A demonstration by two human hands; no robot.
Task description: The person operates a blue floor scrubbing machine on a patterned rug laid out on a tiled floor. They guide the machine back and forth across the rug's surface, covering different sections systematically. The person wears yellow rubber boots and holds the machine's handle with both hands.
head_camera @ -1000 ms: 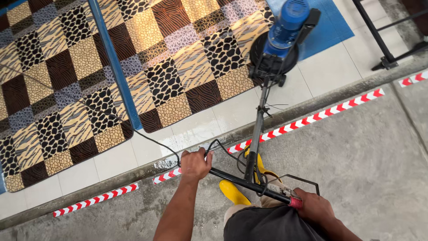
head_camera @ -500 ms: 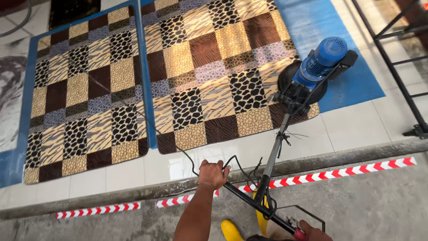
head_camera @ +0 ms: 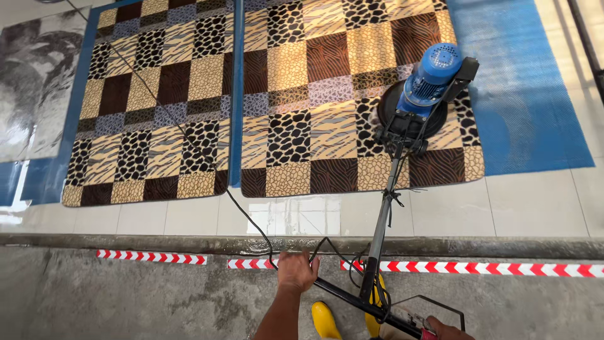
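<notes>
A floor scrubbing machine with a blue motor (head_camera: 434, 75) and a round black base (head_camera: 412, 116) sits on the right patchwork animal-print rug (head_camera: 340, 94). Its long metal pole (head_camera: 384, 214) leans back to a black handlebar (head_camera: 352, 299). My left hand (head_camera: 297, 271) is closed on the left end of that bar. My right hand (head_camera: 443, 328) grips the right end at the bottom edge, only partly in view. A black cable (head_camera: 207, 164) runs from the handle across the left rug (head_camera: 151, 101).
Blue mats (head_camera: 522, 94) lie under the rugs on wet white tiles (head_camera: 302, 217). A grey patterned rug (head_camera: 34, 82) lies far left. Red-and-white striped tape (head_camera: 491, 267) marks the concrete step. My yellow boot (head_camera: 326, 318) stands on the concrete floor.
The view has swung so the machine now sits farther right on the rug, base fully on the patchwork. Both hands have stayed on the handlebar.
</notes>
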